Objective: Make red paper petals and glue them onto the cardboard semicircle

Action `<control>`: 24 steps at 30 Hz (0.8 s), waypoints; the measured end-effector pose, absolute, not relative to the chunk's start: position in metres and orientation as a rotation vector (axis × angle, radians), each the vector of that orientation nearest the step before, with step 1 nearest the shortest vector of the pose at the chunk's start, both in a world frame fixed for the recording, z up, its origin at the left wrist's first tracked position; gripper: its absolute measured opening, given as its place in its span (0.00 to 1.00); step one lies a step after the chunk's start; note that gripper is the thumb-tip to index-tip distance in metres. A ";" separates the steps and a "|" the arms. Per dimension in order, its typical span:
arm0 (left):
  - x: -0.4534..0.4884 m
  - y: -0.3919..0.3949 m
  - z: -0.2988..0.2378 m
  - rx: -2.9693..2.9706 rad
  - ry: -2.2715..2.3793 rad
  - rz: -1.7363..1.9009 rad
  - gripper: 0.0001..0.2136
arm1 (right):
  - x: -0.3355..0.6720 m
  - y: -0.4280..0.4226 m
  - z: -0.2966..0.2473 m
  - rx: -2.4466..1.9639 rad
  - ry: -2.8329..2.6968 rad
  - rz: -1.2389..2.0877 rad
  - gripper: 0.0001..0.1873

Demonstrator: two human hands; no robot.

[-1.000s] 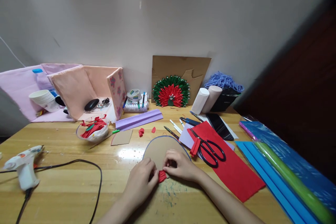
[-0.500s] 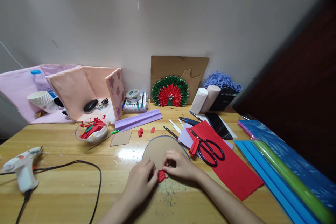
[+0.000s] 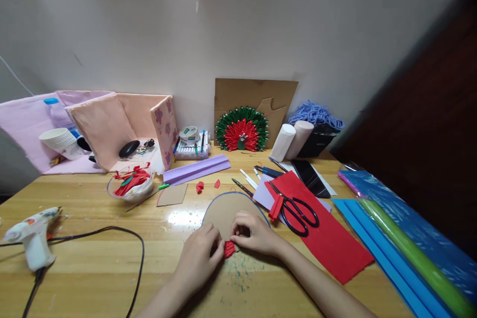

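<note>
Between my two hands is a small pleated piece of red crepe paper (image 3: 229, 249), at the near edge of a rounded cardboard piece (image 3: 227, 207) with a blue-marked rim. My left hand (image 3: 202, 252) is closed, its thumb and fingers pinching the paper's left side. From the right, my right hand (image 3: 252, 232) pinches at the paper's upper right corner, fingers curled. Both hands partly cover the cardboard, which lies flat on the wooden table. Black-handled scissors (image 3: 298, 214) rest on a red crepe paper sheet (image 3: 331, 243) to the right.
A glue gun (image 3: 33, 238) with a looping black cable lies at left. Behind stand a bowl of red scraps (image 3: 131, 184), a purple paper strip (image 3: 197, 170) and a red-green peacock (image 3: 242, 130) against cardboard. Pens and blue and green rolls (image 3: 406, 253) lie to the right.
</note>
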State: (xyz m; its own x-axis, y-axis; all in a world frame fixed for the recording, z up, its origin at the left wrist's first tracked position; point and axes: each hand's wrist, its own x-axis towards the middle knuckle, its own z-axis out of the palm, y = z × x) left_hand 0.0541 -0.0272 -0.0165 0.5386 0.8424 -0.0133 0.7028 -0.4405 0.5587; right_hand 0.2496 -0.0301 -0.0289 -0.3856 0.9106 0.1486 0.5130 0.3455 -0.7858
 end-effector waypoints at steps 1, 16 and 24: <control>0.054 -0.027 -0.017 2.273 1.250 0.363 0.10 | 0.250 -0.030 -0.029 -1.236 -2.026 0.881 0.04; 0.048 -0.021 -0.015 2.283 1.330 0.391 0.13 | 0.252 -0.030 -0.034 -1.268 -1.988 0.887 0.02; 0.030 -0.002 -0.023 2.083 1.578 0.657 0.12 | 0.254 -0.030 -0.035 -1.390 -1.816 0.920 0.04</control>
